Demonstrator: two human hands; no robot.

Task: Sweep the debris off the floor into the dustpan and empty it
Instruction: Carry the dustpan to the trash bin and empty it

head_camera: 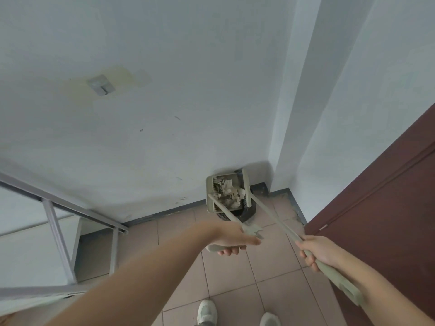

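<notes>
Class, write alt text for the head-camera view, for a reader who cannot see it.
A left hand holds a long-handled beige plastic dustpan of torn paper scraps above a dark bin in a corner; the right hand grips a beige broom beside the pan.

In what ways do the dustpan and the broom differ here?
The dustpan carries paper scraps; the broom carries none, its head at the pan's right edge. The left hand grips the dustpan handle near its end; the right hand grips the broom partway along. Both are pale beige, long-handled.
</notes>
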